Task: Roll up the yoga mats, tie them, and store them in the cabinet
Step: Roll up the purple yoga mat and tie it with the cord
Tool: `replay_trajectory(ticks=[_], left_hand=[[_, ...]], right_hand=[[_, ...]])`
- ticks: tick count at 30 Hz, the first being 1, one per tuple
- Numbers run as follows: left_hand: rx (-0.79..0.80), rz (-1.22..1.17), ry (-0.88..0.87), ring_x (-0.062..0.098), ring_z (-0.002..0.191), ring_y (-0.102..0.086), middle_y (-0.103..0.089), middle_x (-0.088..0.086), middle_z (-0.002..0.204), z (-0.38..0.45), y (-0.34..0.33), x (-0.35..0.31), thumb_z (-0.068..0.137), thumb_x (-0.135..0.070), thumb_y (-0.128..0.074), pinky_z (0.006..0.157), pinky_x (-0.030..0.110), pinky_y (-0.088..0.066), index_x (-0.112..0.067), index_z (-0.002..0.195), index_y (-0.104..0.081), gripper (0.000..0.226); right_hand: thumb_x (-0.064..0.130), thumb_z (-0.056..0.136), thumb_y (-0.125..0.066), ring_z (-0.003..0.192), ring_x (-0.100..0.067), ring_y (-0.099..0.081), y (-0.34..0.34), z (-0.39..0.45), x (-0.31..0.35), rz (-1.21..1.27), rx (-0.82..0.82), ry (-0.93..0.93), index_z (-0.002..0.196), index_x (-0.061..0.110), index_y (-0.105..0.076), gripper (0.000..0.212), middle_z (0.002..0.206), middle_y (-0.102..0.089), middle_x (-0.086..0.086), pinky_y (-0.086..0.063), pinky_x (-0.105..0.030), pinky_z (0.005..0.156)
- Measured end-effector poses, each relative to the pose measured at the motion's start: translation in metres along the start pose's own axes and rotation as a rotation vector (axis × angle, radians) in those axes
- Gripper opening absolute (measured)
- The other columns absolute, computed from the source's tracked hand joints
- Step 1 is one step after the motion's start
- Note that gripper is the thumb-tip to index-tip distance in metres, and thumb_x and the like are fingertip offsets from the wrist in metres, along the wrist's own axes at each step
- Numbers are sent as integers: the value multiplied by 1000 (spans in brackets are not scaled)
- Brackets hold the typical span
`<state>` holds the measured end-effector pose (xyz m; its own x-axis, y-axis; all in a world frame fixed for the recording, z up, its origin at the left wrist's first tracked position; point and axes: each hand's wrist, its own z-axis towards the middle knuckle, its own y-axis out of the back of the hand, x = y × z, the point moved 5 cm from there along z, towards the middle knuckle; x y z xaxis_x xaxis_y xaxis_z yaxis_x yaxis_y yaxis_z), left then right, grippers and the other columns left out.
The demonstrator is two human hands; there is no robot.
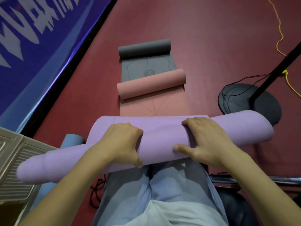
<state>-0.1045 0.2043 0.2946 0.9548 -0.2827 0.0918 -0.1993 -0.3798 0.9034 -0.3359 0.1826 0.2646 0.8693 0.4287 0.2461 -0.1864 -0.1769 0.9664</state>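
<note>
i was sitting down and a purple mat [162, 141] lay rolled up across my legs [162, 185]. it was a long fat roll and it went from low on my left side up to my right side. both ends looked fuzzy, so i could not tell how tight they were

my left hand [123, 141] was on top of the roll near the middle. its fingers were bent over the far side and pressed close together, and my thumb [138, 162] was hooked on the near edge, so it was gripping the mat. my right hand [205, 141] was just beside it on the roll. those fingers were curled over the top too, and its thumb [180, 147] lay flat on the front of the mat

past the purple roll there was a pink mat [151, 84] on the red floor [211, 46], half rolled, with its flat part near my knees. past that was a grey mat [145, 48], also half rolled. a blue roll [71, 141] peeked out under the purple one on my left. a tan cabinet [14, 160] with ridges was at my left side. a blue banner [40, 38] stood farther left. a black stand [260, 101] with a round base and thin wires was on my right
</note>
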Motion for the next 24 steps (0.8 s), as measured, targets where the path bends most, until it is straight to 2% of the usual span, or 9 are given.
replay_trajectory(ticks=[4, 6, 8, 10, 13, 15, 17, 20, 24], left_hand=[[32, -130, 1, 20, 86, -60, -66, -9, 95, 9, -6, 13, 56, -68, -63, 80, 40, -54, -30, 111, -55, 68], [32, -141, 2, 23, 106, -61, -66, -2, 122, 12, -18, 14, 61, -69, -58, 91, 40, -52, -25, 137, -47, 88], [17, -170, 26, 24, 138, -45, -43, 4, 156, 13, -29, 12, 64, -77, -52, 110, 38, -42, -14, 162, -15, 122], [-77, -206, 32, 26, 151, -24, -21, 7, 166, 14, -34, 8, 64, -83, -44, 121, 40, -28, -13, 163, 3, 130], [-302, -148, 13, 31, 136, -41, -37, 7, 153, 11, -36, -2, 72, -75, -42, 111, 50, -36, -14, 162, -16, 112], [-362, -82, 15, 30, 124, -51, -47, 6, 143, 10, -38, -9, 75, -71, -46, 104, 51, -40, -13, 155, -30, 100], [-286, -28, 61, 28, 123, -51, -48, 4, 139, 15, -37, -11, 71, -76, -58, 106, 48, -37, -15, 148, -31, 103], [-139, 71, 113, 31, 125, -50, -49, 5, 138, 33, -30, -14, 56, -80, -75, 112, 51, -31, -11, 142, -31, 119], [-138, 13, 50, 25, 100, -58, -58, 1, 116, 47, -17, -10, 49, -72, -85, 80, 36, -38, -15, 117, -42, 99]], right_hand=[[73, 86, -25, 123, -25, -49, -19, 18, 0, -11, -88, 1, 132, 17, -55, 79, 132, -60, 1, -18, -48, 120], [74, 85, -19, 125, -24, -47, -19, 29, -2, -16, -63, -10, 133, 19, -55, 81, 134, -59, 4, -14, -48, 121], [76, 83, -15, 125, -23, -47, -17, 41, -5, -43, -33, -10, 130, 21, -57, 84, 132, -60, 5, -17, -45, 118], [78, 80, -12, 122, -23, -47, -16, 53, -10, -68, -16, -5, 123, 24, -59, 84, 127, -62, 5, -22, -42, 112], [81, 78, -10, 123, -21, -46, -18, 67, -18, -58, 7, -8, 118, 25, -60, 85, 125, -63, 5, -28, -40, 108], [81, 77, -10, 123, -20, -47, -19, 75, -22, -51, 34, -7, 117, 26, -60, 85, 125, -62, 5, -32, -39, 105], [81, 79, -14, 116, -21, -49, -21, 78, -23, -51, 7, -5, 113, 27, -60, 78, 122, -58, 6, -35, -39, 98], [76, 86, -23, 95, -22, -52, -22, 79, -21, -56, -127, -55, 98, 25, -54, 61, 102, -56, 5, -35, -39, 81], [73, 87, -26, 82, -24, -53, -20, 89, -20, -47, -125, -127, 85, 26, -52, 54, 89, -63, 5, -34, -41, 82]])
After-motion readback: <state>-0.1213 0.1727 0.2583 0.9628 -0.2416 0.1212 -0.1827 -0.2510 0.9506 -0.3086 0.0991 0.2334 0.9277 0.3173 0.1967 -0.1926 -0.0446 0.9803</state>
